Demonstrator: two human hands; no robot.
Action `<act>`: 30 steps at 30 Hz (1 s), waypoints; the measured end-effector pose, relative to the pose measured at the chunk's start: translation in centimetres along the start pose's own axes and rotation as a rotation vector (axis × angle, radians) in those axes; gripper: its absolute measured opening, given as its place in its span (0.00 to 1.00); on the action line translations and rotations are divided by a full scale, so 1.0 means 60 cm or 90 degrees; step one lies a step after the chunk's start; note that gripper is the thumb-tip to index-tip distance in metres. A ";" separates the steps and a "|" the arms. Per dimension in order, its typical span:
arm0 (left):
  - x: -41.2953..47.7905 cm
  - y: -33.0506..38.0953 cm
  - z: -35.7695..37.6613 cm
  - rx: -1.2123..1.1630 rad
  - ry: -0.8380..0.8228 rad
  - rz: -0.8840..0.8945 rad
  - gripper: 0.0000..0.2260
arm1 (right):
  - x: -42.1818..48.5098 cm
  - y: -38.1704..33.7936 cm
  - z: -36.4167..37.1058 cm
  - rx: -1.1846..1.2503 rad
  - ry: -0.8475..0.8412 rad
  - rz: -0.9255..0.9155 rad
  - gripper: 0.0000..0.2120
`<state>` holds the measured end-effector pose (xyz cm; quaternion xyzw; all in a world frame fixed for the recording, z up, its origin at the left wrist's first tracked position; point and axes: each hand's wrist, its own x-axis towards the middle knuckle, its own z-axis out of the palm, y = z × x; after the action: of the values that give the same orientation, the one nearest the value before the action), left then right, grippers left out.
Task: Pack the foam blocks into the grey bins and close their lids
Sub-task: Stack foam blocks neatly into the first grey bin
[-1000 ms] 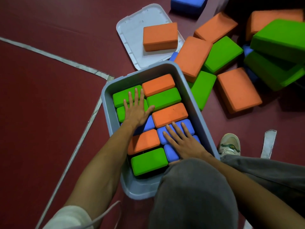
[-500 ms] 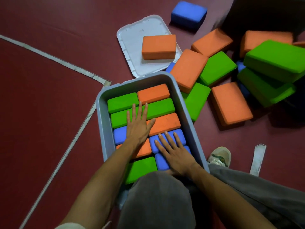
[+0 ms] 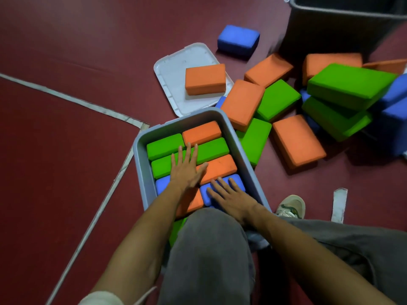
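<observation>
Inside grey bin (image 3: 141, 168), left hand (image 3: 186, 170) and right hand (image 3: 231, 198) stay spread flat on foam blocks (image 3: 164, 145); left has slid toward 3 o'clock. Looks full, lid (image 3: 174, 73) next.

The dark red floor (image 3: 66, 51) is crossed by white tape lines (image 3: 72, 99) that meet just beside the open grey bin (image 3: 138, 157) standing on it. Behind the bin a white lid (image 3: 174, 69) lies flat, and beyond that lies a lone blue foam block (image 3: 237, 39). To the right, orange, green and blue foam blocks (image 3: 277, 100) lie in a loose heap that reaches a dark bin (image 3: 330, 25). A short tape strip (image 3: 339, 203) lies near a shoe (image 3: 290, 205).
</observation>
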<state>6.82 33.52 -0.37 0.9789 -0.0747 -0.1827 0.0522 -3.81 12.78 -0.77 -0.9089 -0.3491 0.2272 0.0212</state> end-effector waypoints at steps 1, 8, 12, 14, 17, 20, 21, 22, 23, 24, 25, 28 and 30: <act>-0.007 0.010 -0.020 -0.009 0.005 0.006 0.36 | 0.000 0.009 -0.023 -0.008 0.002 0.002 0.43; -0.043 0.078 -0.199 0.022 -0.022 0.100 0.31 | -0.047 0.067 -0.232 -0.097 0.125 0.261 0.39; -0.069 0.129 -0.273 0.031 -0.038 0.131 0.31 | -0.110 0.060 -0.292 -0.055 0.137 0.370 0.35; -0.084 0.159 -0.291 0.041 -0.058 0.158 0.32 | -0.145 0.047 -0.301 -0.061 0.119 0.389 0.37; -0.115 0.225 -0.308 0.070 -0.073 0.214 0.32 | -0.205 0.028 -0.305 -0.075 0.097 0.412 0.39; -0.143 0.311 -0.318 0.076 -0.085 0.281 0.38 | -0.267 0.020 -0.311 -0.082 0.086 0.444 0.36; -0.143 0.338 -0.313 0.070 -0.084 0.307 0.43 | -0.287 0.022 -0.312 -0.080 0.083 0.461 0.35; -0.147 0.365 -0.312 0.079 -0.084 0.329 0.46 | -0.307 0.023 -0.312 -0.071 0.083 0.480 0.36; -0.151 0.391 -0.311 0.084 -0.084 0.334 0.44 | -0.328 0.027 -0.311 -0.054 0.083 0.501 0.36; -0.157 0.418 -0.311 0.102 -0.083 0.341 0.38 | -0.352 0.031 -0.308 -0.038 0.087 0.522 0.36; -0.172 0.444 -0.315 0.112 -0.082 0.353 0.34 | -0.377 0.036 -0.304 -0.027 0.092 0.542 0.35; -0.226 0.525 -0.327 0.163 -0.065 0.427 0.29 | -0.462 0.049 -0.289 -0.001 0.099 0.588 0.36; -0.248 0.572 -0.321 0.212 -0.078 0.490 0.27 | -0.516 0.057 -0.274 0.017 0.099 0.621 0.37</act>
<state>-4.22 3.65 27.13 0.8619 -0.4666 -0.1932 -0.0467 -14.84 -7.80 25.61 -0.9802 0.1228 0.1468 -0.0501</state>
